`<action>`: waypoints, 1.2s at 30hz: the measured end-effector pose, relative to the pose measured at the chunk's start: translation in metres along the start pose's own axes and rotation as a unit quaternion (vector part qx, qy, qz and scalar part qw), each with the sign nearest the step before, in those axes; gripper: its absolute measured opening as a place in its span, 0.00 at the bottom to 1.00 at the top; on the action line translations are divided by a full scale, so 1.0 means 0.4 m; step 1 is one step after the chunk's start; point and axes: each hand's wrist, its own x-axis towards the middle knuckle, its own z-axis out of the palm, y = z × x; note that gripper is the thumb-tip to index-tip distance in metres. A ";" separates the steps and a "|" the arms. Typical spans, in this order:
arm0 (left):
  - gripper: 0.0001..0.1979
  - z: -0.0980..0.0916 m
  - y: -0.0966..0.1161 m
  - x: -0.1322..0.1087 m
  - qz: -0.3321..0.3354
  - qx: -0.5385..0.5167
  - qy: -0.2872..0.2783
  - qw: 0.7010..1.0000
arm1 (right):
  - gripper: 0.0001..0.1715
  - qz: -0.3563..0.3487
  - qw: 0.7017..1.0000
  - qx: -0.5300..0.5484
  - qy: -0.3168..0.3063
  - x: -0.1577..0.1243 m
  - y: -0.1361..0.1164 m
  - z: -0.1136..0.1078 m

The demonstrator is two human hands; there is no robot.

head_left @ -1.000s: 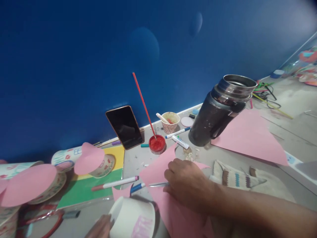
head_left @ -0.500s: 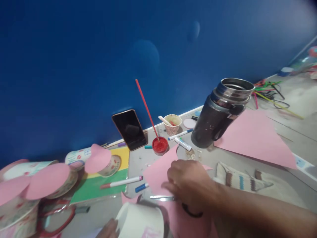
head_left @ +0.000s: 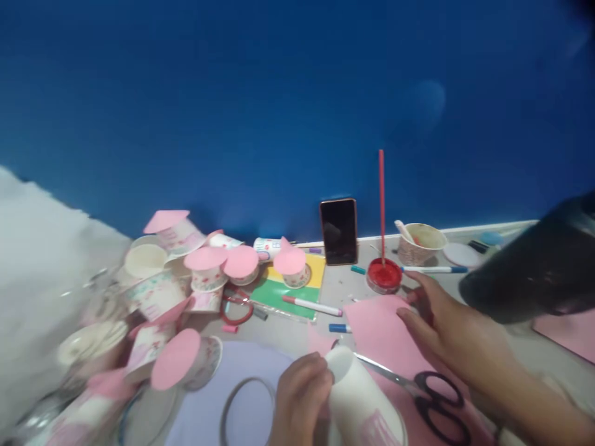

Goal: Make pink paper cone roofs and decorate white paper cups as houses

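My left hand point(head_left: 302, 396) is closed on the rim side of a white paper cup point(head_left: 365, 402), which is tilted and carries a pink drawing. To the right, my right hand point(head_left: 446, 325) has its thumb and fingers apart and holds nothing visible. It hovers at the edge of a pink paper sheet point(head_left: 379, 319), near a red paint pot point(head_left: 383, 275) and a blue-capped marker point(head_left: 434, 269). Black-handled scissors point(head_left: 409, 385) lie across pink paper between the cup and my right forearm, blades partly behind the cup.
Decorated paper cups point(head_left: 204, 272) with pink paper pieces crowd the left. A phone point(head_left: 339, 232) leans against the blue wall point(head_left: 279, 124). A dark flask point(head_left: 534, 260) stands at right. Behind my right hand is a paint-stained cup point(head_left: 421, 244). A tape ring point(head_left: 248, 412) lies on lilac paper point(head_left: 199, 409).
The view has swung left, bringing more cups into sight. My right hand has come off the scissors area toward the paint pot, fingers spreading. My left hand now shows more fully on the cup.
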 end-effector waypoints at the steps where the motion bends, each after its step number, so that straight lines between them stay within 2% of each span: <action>1: 0.24 0.000 0.003 -0.001 -0.009 0.003 0.001 1.000 | 0.32 0.007 1.000 -0.005 -0.005 -0.001 0.003 0.002; 7: 0.24 0.014 0.018 0.001 -0.021 0.008 -0.001 1.000 | 0.21 -0.032 0.998 -0.061 -0.009 -0.005 0.020 0.013; 12: 0.24 0.016 0.003 -0.006 -0.053 -0.029 -0.007 0.998 | 0.16 -0.024 0.993 -0.116 -0.003 -0.004 0.001 -0.012; 17: 0.23 0.008 -0.026 -0.014 -0.090 -0.056 -0.008 0.994 | 0.20 -0.001 0.988 -0.142 -0.067 -0.004 -0.015 -0.036; 20: 0.25 0.007 -0.004 -0.011 -0.073 -0.049 -0.014 0.996 | 0.25 0.012 0.993 -0.090 -0.071 -0.006 -0.012 -0.038; 23: 0.35 0.010 0.033 0.001 -0.036 -0.039 0.006 0.999 | 0.32 0.034 0.998 0.020 -0.044 -0.004 -0.012 -0.043; 26: 0.39 0.012 0.058 0.015 -0.006 -0.033 0.031 0.999 | 0.31 0.034 0.993 0.092 -0.061 0.000 -0.022 -0.050; 29: 0.37 0.011 0.060 0.024 0.002 -0.020 0.033 0.999 | 0.19 0.010 0.985 0.084 -0.148 0.002 -0.038 -0.053; 31: 0.36 0.012 0.055 0.028 0.010 -0.020 0.031 0.999 | 0.14 -0.005 0.981 0.067 -0.181 0.003 -0.045 -0.055; 33: 0.35 0.012 0.049 0.030 0.019 -0.029 0.032 0.999 | 0.15 -0.019 0.984 0.052 -0.168 0.007 -0.046 -0.061; 36: 0.37 0.010 0.039 0.031 0.034 -0.032 0.033 0.998 | 0.26 -0.030 0.985 0.021 -0.169 0.019 -0.038 -0.081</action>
